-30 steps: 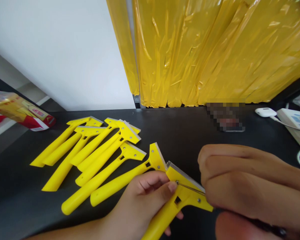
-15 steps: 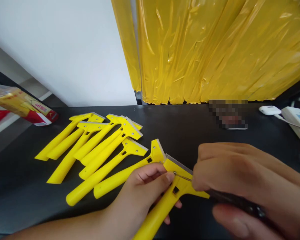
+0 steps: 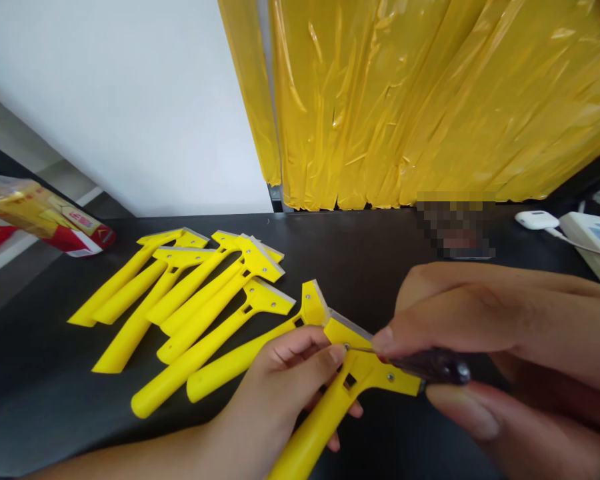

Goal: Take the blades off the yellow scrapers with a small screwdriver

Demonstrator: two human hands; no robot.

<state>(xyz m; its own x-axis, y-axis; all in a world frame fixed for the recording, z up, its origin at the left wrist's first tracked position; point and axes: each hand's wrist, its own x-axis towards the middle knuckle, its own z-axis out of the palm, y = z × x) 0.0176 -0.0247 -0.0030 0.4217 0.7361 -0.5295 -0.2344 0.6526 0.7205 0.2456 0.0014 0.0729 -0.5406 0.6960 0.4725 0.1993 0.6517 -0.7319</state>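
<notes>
Several yellow scrapers crowd the left of the black table, some overlapping. Another scraper, blade edge facing away, is in the left hand, its fingers closed around the neck and hiding part of the scraper lying just behind. The right hand reaches in from the right, fingertip on the shaft of a dark-handled screwdriver meeting a screw; I cannot tell how firmly its fingers close. Behind stand yellow sheeting, a small white case and, far left, a tilted package.
</notes>
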